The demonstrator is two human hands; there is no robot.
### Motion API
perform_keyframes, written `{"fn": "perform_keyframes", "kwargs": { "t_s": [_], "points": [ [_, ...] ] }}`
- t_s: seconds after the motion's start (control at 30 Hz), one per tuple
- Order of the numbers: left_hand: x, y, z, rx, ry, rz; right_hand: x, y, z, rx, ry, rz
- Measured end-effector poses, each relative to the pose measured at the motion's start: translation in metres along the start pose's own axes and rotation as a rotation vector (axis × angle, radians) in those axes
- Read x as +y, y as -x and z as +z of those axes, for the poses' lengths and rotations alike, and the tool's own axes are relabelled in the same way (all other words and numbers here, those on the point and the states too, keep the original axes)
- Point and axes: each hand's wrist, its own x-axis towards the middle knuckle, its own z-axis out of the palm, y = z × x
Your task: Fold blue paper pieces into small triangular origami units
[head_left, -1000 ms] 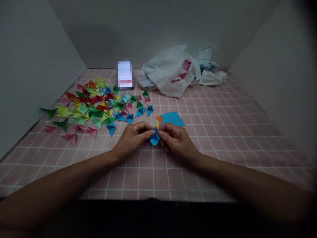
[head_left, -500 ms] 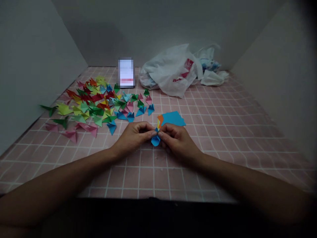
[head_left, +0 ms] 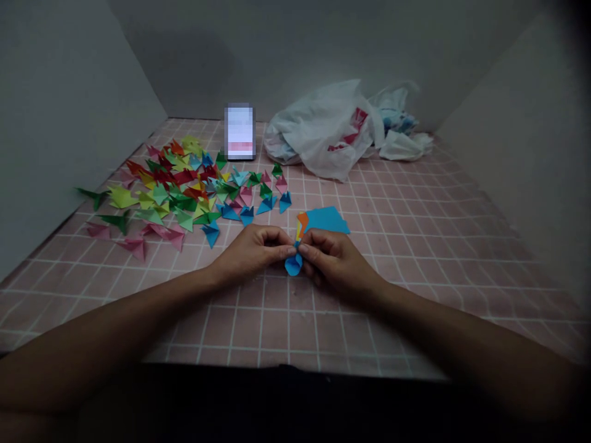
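Observation:
Between my two hands is a small blue folded paper [head_left: 293,264], held a little above the tabletop. My left hand [head_left: 258,249] pinches its upper left side between thumb and fingers. From the other side my right hand [head_left: 335,255] pinches the same piece, its thumb almost meeting the left one. The lower part of the paper hangs below the thumbs as a rounded flap; the fingers hide some folds. Just behind the hands lie blue paper sheets [head_left: 327,219], with orange paper [head_left: 303,225] and a yellow strip at their left edge.
Many folded paper pieces [head_left: 184,203] in several colours spread over the left of the pink checked tablecloth [head_left: 392,246]. A phone [head_left: 240,132] with a blurred screen stands at the back. White plastic bags [head_left: 318,132] rest near the back wall. Panels rise on both sides.
The view has shifted slightly, so everything sits a little further right. Both hands keep their pinch on the blue paper, whose lower flap now looks rounder and more turned to me.

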Motion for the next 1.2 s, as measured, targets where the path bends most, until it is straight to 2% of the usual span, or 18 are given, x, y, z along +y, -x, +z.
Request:
{"fn": "perform_keyframes", "kwargs": {
  "t_s": [0.13,0.37,0.77,0.9,1.1,1.2],
  "points": [
    [0.0005,-0.0003,-0.0005,-0.020,-0.012,-0.008,-0.0021,0.0014,0.0004,-0.007,0.034,0.008],
    [0.0082,0.0013,-0.0003,-0.063,-0.049,-0.074,-0.0009,-0.0017,-0.0035,-0.088,-0.098,0.061],
    [0.0017,-0.0028,-0.0039,-0.115,0.020,-0.108,0.0042,-0.0078,-0.0078,-0.135,-0.219,0.089],
    [0.0023,-0.0023,-0.0031,-0.123,0.007,-0.104,0.0030,-0.0071,-0.0062,-0.125,-0.201,0.088],
    [0.0029,-0.0021,-0.0038,-0.113,-0.008,-0.086,0.0006,-0.0032,-0.0010,-0.031,-0.092,0.017],
    [0.0040,-0.0013,-0.0035,-0.107,-0.085,-0.068,0.0023,-0.0025,-0.0008,-0.056,-0.105,0.035]
  ]
}}
